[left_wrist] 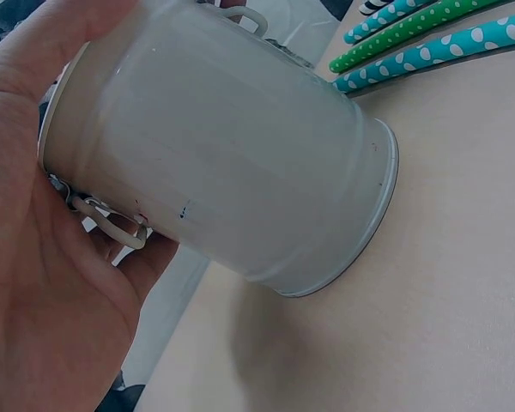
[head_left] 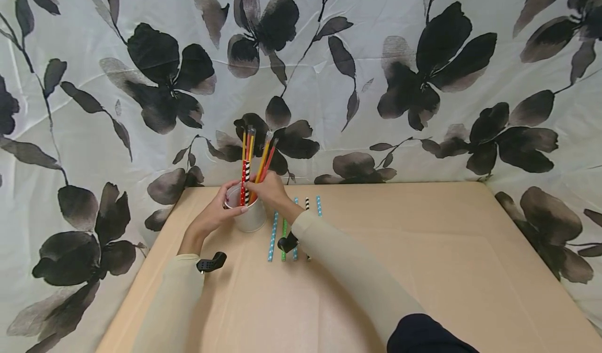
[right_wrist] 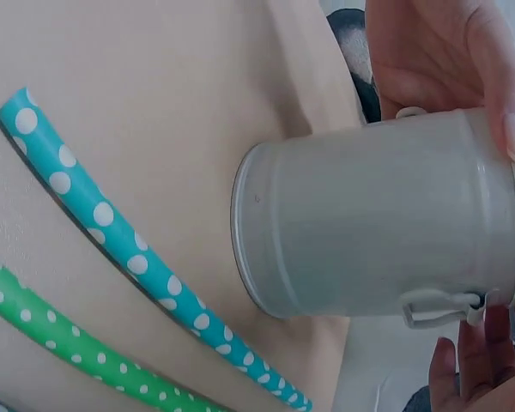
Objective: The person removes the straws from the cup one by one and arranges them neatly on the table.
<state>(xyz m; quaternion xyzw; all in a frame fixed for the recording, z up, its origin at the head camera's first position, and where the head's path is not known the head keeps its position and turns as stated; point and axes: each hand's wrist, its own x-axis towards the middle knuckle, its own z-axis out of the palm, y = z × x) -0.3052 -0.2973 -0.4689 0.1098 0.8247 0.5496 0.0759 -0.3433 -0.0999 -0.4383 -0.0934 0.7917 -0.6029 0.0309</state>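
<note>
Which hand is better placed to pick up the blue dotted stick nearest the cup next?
Likely the right hand, once clear of the sticks in the cup: it is nearer the blue dotted stick, while the left hand grips the cup's opposite side.

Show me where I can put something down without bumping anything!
The biggest bare patch of table runs from the right sleeve to the right edge. A smaller one lies between that sleeve and the left sleeve, nearer than the straws. It's crowded around the cup, with the left hand and right hand there.
</note>
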